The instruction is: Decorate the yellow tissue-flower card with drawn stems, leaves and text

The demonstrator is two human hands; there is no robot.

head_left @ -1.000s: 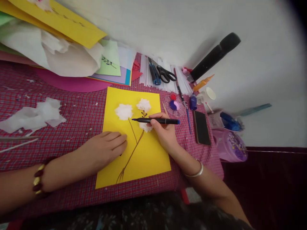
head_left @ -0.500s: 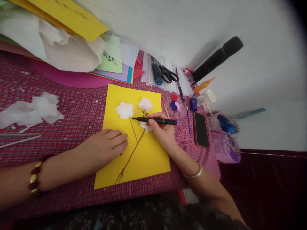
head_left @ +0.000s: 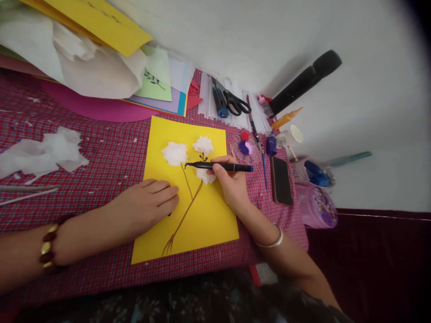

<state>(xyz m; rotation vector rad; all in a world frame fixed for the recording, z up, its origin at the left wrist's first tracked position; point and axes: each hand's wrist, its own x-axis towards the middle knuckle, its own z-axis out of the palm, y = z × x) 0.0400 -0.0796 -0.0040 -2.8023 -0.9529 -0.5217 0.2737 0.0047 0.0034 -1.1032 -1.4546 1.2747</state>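
A black marker pen (head_left: 215,166) with a blue end lies nearly level in my right hand (head_left: 232,181), its tip on the yellow paper (head_left: 205,224) beside a thin brown stem. At the tip is a small dark blue curved mark (head_left: 187,164). Three white paper flowers sit on the sheet: one at the upper left (head_left: 175,153), one at the upper right (head_left: 203,144), and one partly hidden under the pen (head_left: 206,176). My left hand (head_left: 151,202) rests flat over the sheet's left edge, fingers stretched out. Brown drawn stems (head_left: 183,220) join low on the sheet.
Crumpled white tissue (head_left: 60,150) lies at the left. Scissors (head_left: 236,103) rest on white strips at the back. A paint palette (head_left: 246,147), a brush (head_left: 264,168) and a phone (head_left: 282,180) are to the right, near a pink tub (head_left: 308,206). Paper sheets (head_left: 107,20) pile up at the back left.
A small dark blue curved stroke now shows at the pen tip by the left stem. My right hand and the pen have shifted slightly right; my left hand stays in place.
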